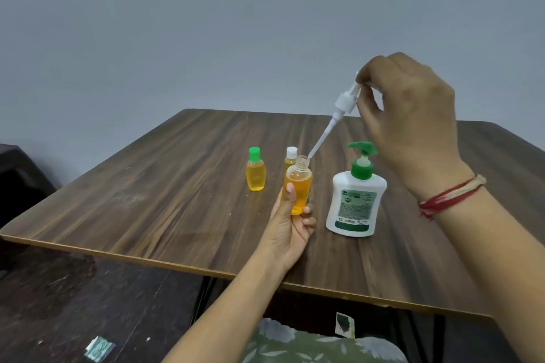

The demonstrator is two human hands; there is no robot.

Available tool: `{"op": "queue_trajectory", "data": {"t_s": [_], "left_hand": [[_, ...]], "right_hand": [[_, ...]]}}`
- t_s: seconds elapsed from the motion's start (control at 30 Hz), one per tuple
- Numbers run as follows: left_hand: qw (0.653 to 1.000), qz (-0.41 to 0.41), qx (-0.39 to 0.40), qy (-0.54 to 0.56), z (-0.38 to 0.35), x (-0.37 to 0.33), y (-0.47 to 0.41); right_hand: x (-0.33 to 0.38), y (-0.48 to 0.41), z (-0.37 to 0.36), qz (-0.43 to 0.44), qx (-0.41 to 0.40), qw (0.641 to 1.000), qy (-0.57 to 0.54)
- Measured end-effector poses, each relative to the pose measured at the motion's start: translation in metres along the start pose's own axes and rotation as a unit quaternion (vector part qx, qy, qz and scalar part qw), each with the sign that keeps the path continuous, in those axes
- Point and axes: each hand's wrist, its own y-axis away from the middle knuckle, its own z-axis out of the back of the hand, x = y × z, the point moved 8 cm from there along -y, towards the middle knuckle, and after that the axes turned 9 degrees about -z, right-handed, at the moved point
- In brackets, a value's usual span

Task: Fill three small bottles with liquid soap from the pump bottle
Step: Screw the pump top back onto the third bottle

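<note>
My left hand grips a small clear bottle of orange soap, uncapped and held upright above the wooden table. My right hand pinches the top of a white spray-pump cap, tilted, with the tip of its dip tube at the mouth of the held bottle. Two other small bottles of orange liquid stand behind: one with a green cap and one with a white cap, partly hidden. The white pump bottle with a green pump stands to the right.
The table's front edge runs just below my left wrist. A dark floor with scraps of paper lies below on the left. A grey wall stands behind the table.
</note>
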Motion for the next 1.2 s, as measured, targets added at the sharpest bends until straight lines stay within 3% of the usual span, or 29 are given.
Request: {"op": "queue_trajectory", "data": {"t_s": [0.6,0.8,0.97,1.2], "left_hand": [[0.999,0.013,0.04,-0.022,-0.019,0.017,-0.007],[0.997,0.014,0.07,-0.026,-0.032,0.016,-0.01],[0.992,0.026,0.12,-0.021,-0.037,0.011,-0.005],[0.971,-0.049,0.146,-0.184,-0.04,-0.002,-0.005]], "right_hand": [[-0.014,0.004,-0.011,0.04,0.016,0.999,-0.013],[0.004,0.01,-0.035,0.082,0.115,0.988,-0.067],[-0.008,0.003,-0.047,0.025,0.167,0.972,-0.163],[-0.001,0.007,-0.044,0.032,0.159,0.969,-0.187]]}}
